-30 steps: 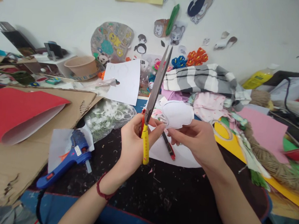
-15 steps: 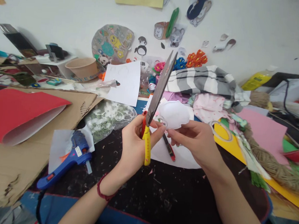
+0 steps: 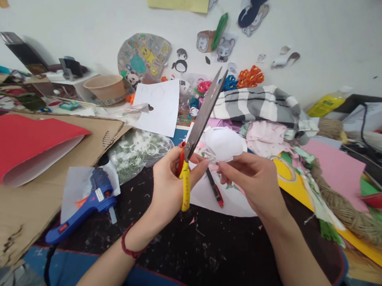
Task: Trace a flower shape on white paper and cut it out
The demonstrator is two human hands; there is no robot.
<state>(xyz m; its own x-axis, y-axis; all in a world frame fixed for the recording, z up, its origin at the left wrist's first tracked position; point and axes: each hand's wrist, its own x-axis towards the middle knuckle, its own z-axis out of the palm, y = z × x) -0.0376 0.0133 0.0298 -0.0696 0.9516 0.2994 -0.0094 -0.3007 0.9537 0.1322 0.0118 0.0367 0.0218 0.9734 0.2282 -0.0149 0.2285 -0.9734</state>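
Observation:
My left hand (image 3: 168,185) is closed around a pair of scissors (image 3: 198,130) with yellow and red handles. Their blades point up, slightly parted at the tips. The thumb and forefinger of that hand reach toward the lower edge of a white paper cutout (image 3: 224,143); whether they grip it too I cannot tell. Pinched in the fingers of my right hand (image 3: 257,178), the cutout is held up with its rounded, wavy edge facing away. Below both hands a black and red pen (image 3: 215,187) lies on a white sheet (image 3: 235,202).
A blue glue gun (image 3: 90,208) rests on paper at the left, beside cardboard (image 3: 16,209) and a red sheet (image 3: 30,142). Behind it sits a plastic bag of white and green bits (image 3: 134,154). Folded fabric (image 3: 265,104), twine (image 3: 346,206) and a tape roll (image 3: 282,170) crowd the right.
My hands have drawn slightly apart, the left one shifting a little left with the scissors. The cutout has tilted slightly and stays in my right hand.

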